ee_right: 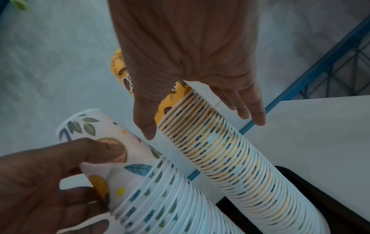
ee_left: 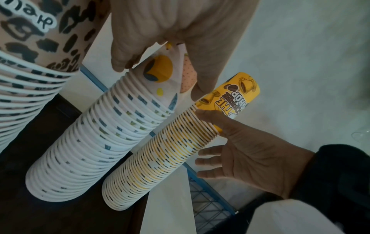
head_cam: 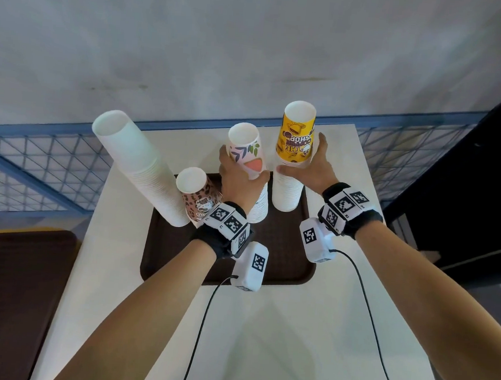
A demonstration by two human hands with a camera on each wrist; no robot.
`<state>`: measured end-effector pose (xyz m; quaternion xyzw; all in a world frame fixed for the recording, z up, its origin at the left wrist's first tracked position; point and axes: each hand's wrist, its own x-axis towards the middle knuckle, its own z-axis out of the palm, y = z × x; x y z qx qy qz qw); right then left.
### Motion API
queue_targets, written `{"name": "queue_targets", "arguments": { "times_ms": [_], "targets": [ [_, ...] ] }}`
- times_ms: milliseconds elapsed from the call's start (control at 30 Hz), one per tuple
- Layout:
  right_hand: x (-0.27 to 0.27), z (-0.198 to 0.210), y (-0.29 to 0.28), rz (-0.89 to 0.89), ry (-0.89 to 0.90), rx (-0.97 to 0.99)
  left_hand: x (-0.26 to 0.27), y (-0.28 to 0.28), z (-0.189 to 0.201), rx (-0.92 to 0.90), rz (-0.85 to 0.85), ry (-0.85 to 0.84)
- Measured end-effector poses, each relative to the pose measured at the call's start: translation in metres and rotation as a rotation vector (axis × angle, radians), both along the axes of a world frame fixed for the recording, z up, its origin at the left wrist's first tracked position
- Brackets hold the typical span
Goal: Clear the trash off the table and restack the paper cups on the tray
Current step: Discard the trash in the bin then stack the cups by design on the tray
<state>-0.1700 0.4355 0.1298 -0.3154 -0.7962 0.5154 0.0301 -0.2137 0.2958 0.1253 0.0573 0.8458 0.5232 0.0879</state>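
A brown tray [head_cam: 283, 252] on the white table [head_cam: 291, 343] holds four stacks of upside-down paper cups. My left hand [head_cam: 242, 166] grips the top cup of the floral stack [head_cam: 246, 150], thumb on one side and fingers curled round the other [ee_right: 102, 174]. My right hand [head_cam: 301, 155] straddles the top of the yellow "The Coffee Shop" stack [head_cam: 295, 133]. Its thumb touches the rims [ee_left: 200, 137] while the fingers stay straight and spread on the far side [ee_right: 202, 126]. Both stacks stand side by side [ee_left: 100, 142] [ee_left: 160, 166].
A tall plain white stack [head_cam: 137, 163] leans left at the tray's left edge, with a leopard-print stack [head_cam: 198, 194] beside it. A second brown tray [head_cam: 11, 276] lies lower left. A blue wire fence [head_cam: 36, 158] runs behind the table.
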Motion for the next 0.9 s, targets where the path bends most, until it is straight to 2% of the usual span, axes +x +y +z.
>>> {"name": "queue_targets", "arguments": {
  "times_ms": [167, 267, 433, 500, 633, 733, 900],
  "targets": [
    [0.012, 0.002, 0.000, -0.053, 0.061, -0.010, 0.010, -0.004, 0.010, 0.067, 0.000, 0.114],
    [0.021, 0.002, -0.003, -0.095, 0.146, 0.014, 0.020, -0.013, 0.019, 0.099, -0.053, 0.279],
    [0.044, -0.014, -0.018, -0.258, 0.372, 0.162, 0.040, -0.051, 0.024, 0.062, -0.215, 0.616],
    [0.053, -0.024, -0.031, -0.226, 0.395, 0.169, 0.045, -0.071, 0.020, 0.037, -0.212, 0.687],
    [0.065, -0.044, -0.065, -0.012, 0.371, 0.129, 0.044, -0.119, 0.001, 0.054, -0.050, 0.647],
    [0.066, -0.050, -0.093, 0.120, 0.330, 0.090, 0.035, -0.159, -0.011, 0.041, 0.080, 0.515],
    [0.050, -0.050, -0.133, 0.207, 0.292, 0.064, 0.011, -0.202, -0.011, 0.124, 0.155, 0.320]
  ]
}}
